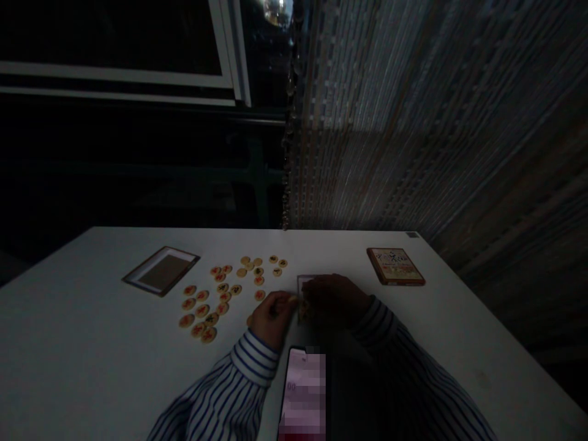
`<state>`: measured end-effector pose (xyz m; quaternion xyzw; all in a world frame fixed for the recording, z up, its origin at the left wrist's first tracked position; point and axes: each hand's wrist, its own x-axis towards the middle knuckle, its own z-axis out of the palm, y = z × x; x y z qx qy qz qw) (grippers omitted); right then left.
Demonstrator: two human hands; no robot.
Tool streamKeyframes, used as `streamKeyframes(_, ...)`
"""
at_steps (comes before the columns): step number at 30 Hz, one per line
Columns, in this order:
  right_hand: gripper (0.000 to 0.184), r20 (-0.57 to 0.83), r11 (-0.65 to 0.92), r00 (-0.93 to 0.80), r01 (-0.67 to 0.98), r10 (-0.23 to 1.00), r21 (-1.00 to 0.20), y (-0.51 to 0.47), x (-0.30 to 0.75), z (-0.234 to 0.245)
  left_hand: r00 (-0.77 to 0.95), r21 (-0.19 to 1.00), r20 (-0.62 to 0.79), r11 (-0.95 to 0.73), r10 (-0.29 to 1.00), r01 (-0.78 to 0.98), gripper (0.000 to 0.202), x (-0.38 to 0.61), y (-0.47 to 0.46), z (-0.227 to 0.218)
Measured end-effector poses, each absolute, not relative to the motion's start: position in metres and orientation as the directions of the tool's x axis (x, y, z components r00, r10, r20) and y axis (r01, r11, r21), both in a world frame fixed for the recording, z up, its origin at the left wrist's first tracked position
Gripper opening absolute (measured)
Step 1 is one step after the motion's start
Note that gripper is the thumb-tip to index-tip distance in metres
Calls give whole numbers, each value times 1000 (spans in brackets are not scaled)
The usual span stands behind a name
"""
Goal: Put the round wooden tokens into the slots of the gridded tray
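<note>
My left hand (272,315) pinches a round wooden Chinese chess piece (293,299) between thumb and fingertips, at the left edge of a small light-rimmed tray (299,280). My right hand (337,300) reaches across that tray and covers most of it; its fingers are dark and I cannot make out whether they grip anything. Some pieces (304,310) show inside the tray beneath it. Left of my left hand, several loose chess pieces (202,310) with red or dark characters are scattered on the white table (114,355). One piece is partly hidden behind my left hand.
An open shallow box (162,271) lies at the left of the table. A printed box lid (395,266) rests at the right. A lit phone (301,392) is near me between my forearms. Behind the table hang a string curtain (358,153) and a dark window.
</note>
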<state>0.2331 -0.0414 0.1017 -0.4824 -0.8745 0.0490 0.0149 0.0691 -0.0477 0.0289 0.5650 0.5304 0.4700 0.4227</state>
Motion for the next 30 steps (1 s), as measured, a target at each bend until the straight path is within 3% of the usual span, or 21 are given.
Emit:
streamKeyframes(6, 25, -26, 538, -547, 831, 837, -141, -43, 228, 108, 15, 981, 28, -31, 999, 190, 26, 68, -48, 33)
streamKeyframes(16, 25, -24, 590, -594, 802, 804, -88, -41, 229, 98, 68, 995, -94, 92, 993, 30, 26, 70, -48, 36)
streamKeyframes(30, 22, 91, 612, -609, 758, 788, -227, -38, 232, 94, 156, 965, -138, 168, 978, -203, 26, 69, -47, 36)
